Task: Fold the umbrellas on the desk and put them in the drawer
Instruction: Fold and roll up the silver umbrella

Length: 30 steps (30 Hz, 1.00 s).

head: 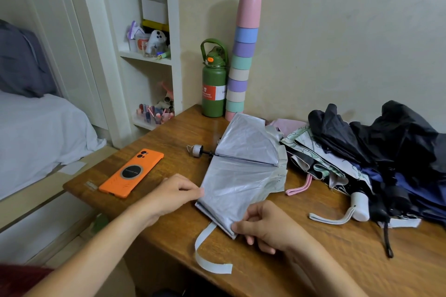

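A silver-grey umbrella (243, 164) lies collapsed on the wooden desk (325, 260), its canopy spread in flat panels and its handle end (197, 150) pointing left. My left hand (173, 194) pinches the canopy's left edge. My right hand (263, 223) pinches the near corner of the fabric. The grey closing strap (205, 253) trails over the desk's front edge. To the right lies a heap of unfolded umbrellas: a floral one (311, 149), a black one (386, 137) and a navy one (415, 193) with a white handle (360, 205).
An orange phone (131, 172) lies at the desk's left end. A green bottle (214, 84) and a tall stack of pastel cups (242, 55) stand against the wall. A pink strap (299, 187) lies beside the heap. A bed and shelves are to the left.
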Tool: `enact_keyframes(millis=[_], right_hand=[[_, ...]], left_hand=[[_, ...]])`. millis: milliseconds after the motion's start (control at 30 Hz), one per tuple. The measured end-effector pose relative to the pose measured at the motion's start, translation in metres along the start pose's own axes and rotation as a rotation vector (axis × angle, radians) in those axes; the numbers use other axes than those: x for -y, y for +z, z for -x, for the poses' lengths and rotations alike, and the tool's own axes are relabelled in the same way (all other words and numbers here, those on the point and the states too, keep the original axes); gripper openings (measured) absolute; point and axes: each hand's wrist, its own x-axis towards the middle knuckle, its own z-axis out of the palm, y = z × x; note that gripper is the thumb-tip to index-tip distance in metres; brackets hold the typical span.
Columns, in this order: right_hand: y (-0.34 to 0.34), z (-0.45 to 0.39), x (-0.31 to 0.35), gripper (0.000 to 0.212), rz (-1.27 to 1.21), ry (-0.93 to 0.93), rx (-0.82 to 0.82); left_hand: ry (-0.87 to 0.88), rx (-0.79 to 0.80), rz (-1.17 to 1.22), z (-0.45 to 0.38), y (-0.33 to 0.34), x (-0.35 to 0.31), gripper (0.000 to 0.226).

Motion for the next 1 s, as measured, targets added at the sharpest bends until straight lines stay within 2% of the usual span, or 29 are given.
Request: enact_keyframes(millis=[200,333,500,533,600,667,733,800,900,1000], right_hand=[[-0.001,-0.001,0.002,0.022,-0.023,-0.026,-0.032],[-0.003,0.001,0.003,0.022,0.015,-0.014,-0.017],[-0.001,0.003,0.003,0.022,0.070,0.006,0.041],[0.000,0.003,0.003,0.022,0.069,0.006,0.050],[-0.001,0.002,0.003,0.020,0.063,0.007,0.052],[0.000,0.001,0.002,0.019,0.075,0.010,0.048],[0.003,0.000,0.000,0.021,0.098,0.013,0.045],[0.004,-0.001,-0.001,0.021,0.101,0.004,0.050],[0.004,-0.002,-0.001,0.020,0.091,-0.009,0.068],[0.001,-0.003,-0.002,0.024,0.092,-0.008,0.103]], left_hand=[[0.031,0.005,0.228,0.007,0.001,-0.011,0.010],[0.028,-0.010,0.105,0.006,0.004,-0.008,0.011],[-0.034,-0.031,-0.013,0.003,0.013,-0.006,0.030],[-0.051,-0.073,-0.090,0.003,0.014,-0.008,0.028],[-0.059,-0.179,-0.281,0.005,0.018,-0.014,0.007],[0.065,-0.296,-0.388,0.009,0.026,-0.019,0.022],[0.376,-0.388,-0.385,0.011,0.033,-0.025,0.035],[0.604,-0.320,-0.436,0.010,0.038,-0.036,0.044],[0.686,-0.149,-0.610,-0.007,0.051,-0.046,0.058],[0.639,-0.018,-0.730,-0.026,0.060,-0.048,0.064]])
